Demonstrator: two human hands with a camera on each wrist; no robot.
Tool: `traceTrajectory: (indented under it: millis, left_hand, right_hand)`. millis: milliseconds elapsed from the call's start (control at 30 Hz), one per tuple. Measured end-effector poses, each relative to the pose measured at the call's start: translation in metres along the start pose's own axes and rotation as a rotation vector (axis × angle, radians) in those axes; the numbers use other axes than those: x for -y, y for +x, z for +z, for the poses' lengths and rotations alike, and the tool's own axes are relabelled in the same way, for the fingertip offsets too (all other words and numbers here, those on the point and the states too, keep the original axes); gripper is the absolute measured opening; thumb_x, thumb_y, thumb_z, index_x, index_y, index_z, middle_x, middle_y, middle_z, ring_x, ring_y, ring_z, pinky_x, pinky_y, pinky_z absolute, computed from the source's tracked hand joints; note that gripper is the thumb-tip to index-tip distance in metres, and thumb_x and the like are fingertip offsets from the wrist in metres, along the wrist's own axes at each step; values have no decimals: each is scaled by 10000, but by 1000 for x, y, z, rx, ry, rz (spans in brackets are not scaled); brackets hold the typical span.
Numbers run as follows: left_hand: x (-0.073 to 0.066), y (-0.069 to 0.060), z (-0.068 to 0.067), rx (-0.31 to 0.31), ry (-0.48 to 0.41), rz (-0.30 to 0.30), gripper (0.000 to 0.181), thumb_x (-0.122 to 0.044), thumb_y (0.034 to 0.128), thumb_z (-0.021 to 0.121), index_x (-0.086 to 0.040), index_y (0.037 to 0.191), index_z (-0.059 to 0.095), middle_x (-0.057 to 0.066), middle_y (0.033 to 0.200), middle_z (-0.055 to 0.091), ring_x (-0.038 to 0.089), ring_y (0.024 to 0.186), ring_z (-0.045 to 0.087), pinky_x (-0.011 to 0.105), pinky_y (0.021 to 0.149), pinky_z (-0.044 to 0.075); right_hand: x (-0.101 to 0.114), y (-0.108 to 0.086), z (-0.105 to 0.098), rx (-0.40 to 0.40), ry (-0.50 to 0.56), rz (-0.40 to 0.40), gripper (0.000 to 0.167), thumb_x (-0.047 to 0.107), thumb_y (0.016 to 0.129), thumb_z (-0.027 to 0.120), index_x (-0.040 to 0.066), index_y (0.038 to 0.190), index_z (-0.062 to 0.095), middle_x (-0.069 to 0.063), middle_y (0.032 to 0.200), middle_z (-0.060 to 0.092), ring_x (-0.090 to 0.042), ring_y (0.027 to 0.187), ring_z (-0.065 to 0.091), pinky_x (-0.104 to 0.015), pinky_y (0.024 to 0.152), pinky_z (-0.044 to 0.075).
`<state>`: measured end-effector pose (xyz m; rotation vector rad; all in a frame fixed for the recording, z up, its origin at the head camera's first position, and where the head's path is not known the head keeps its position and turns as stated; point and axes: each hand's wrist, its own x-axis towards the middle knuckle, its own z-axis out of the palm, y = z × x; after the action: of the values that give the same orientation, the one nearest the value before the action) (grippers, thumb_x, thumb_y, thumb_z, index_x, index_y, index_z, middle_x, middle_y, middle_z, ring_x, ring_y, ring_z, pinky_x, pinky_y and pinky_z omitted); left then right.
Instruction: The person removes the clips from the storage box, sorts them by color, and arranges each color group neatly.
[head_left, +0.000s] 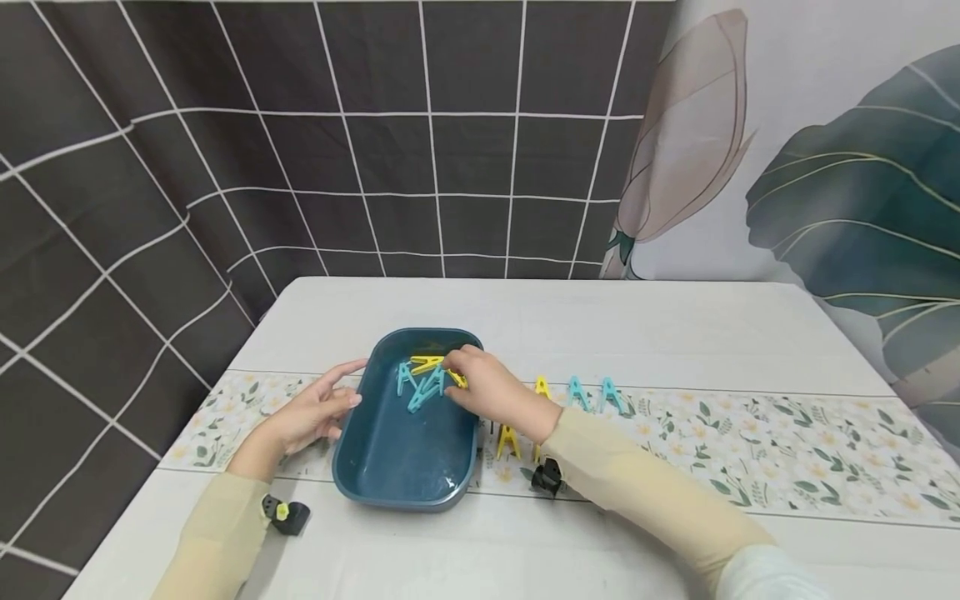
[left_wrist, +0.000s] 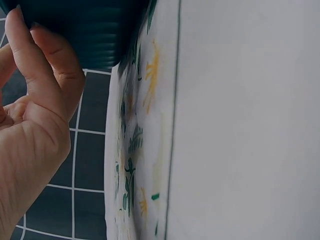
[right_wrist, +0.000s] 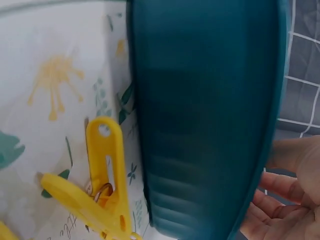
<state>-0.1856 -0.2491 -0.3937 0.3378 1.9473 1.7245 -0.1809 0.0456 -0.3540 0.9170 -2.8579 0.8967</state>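
Observation:
A dark teal plastic bin (head_left: 408, 467) sits on the table with several blue and yellow clothespins in its far end, among them a blue clothespin (head_left: 406, 379) and a yellow clothespin (head_left: 426, 363). My left hand (head_left: 311, 412) is at the bin's left side, fingertips against its outer wall in the left wrist view. Over the right rim reaches my right hand (head_left: 487, 385), its thumb and fingers apart around another yellow clothespin (head_left: 457, 380). Whether they touch that clothespin is unclear. In the right wrist view, part of the right hand (right_wrist: 290, 192) shows beyond the rim.
Right of the bin, a yellow clothespin (head_left: 507, 442) stands on the flowered strip (head_left: 697, 433) of the white tabletop. Farther right are two blue clothespins, one nearer (head_left: 577, 392) and one beyond it (head_left: 611, 394). A dark gridded curtain (head_left: 472, 158) hangs behind.

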Motion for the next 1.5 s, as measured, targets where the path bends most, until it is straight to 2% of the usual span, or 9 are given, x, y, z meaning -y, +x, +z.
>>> traceTrajectory:
  millis: [167, 467, 700, 900, 1100, 1300, 1500]
  left_hand:
    - [0, 0, 0, -3, 2, 1, 661, -117, 978, 514, -125, 1512, 126, -82, 883, 629, 35, 717, 584, 162, 516, 507]
    - [0, 1, 3, 11, -4, 9, 647, -119, 982, 508, -131, 1512, 136, -78, 898, 626, 37, 728, 586, 164, 517, 503]
    - [-2, -1, 3, 8, -2, 8, 658, -120, 982, 509, -115, 1511, 118, -90, 874, 620, 29, 713, 579, 158, 515, 501]
    - [1, -2, 1, 9, -6, 16, 657, -112, 982, 506, -117, 1514, 122, -87, 854, 609, 33, 709, 573, 167, 515, 509]
    - [1, 0, -1, 13, 3, 16, 657, -118, 983, 503, -117, 1513, 116, -96, 841, 613, 28, 705, 580, 164, 519, 513]
    - [1, 0, 0, 27, -14, 26, 648, -102, 983, 497, -113, 1511, 122, -84, 858, 623, 35, 713, 593, 170, 523, 519]
    - [2, 0, 0, 32, -25, 30, 652, -97, 983, 495, -110, 1513, 114, -73, 877, 627, 39, 721, 600, 170, 525, 523]
  right_hand:
    - [-1, 9, 8, 15, -72, 13, 325, 94, 880, 666, 0, 1185, 604, -139, 1107, 595, -239, 1001, 596, -350, 849, 534]
    - [1, 21, 10, 30, -4, 85, 318, 90, 882, 658, -14, 1179, 604, -161, 1082, 596, -248, 961, 593, -357, 805, 542]
    - [-2, 31, 15, 70, -66, 98, 335, 66, 893, 629, -14, 1215, 589, -173, 1153, 590, -246, 988, 607, -349, 837, 540]
    - [0, 37, 22, 134, -250, 49, 323, -11, 902, 549, 25, 1218, 610, -143, 1127, 612, -222, 975, 607, -328, 843, 540]
    - [3, 38, 27, 194, -459, 18, 291, 67, 940, 541, 91, 1214, 634, -89, 1134, 642, -218, 1032, 616, -362, 901, 511]
    - [4, 37, 30, 224, -532, 23, 287, 132, 961, 535, 143, 1227, 642, -63, 1157, 648, -209, 1041, 611, -351, 882, 503]
    - [3, 37, 31, 227, -585, 26, 286, 152, 971, 523, 145, 1231, 642, -66, 1111, 637, -206, 988, 589, -327, 831, 496]
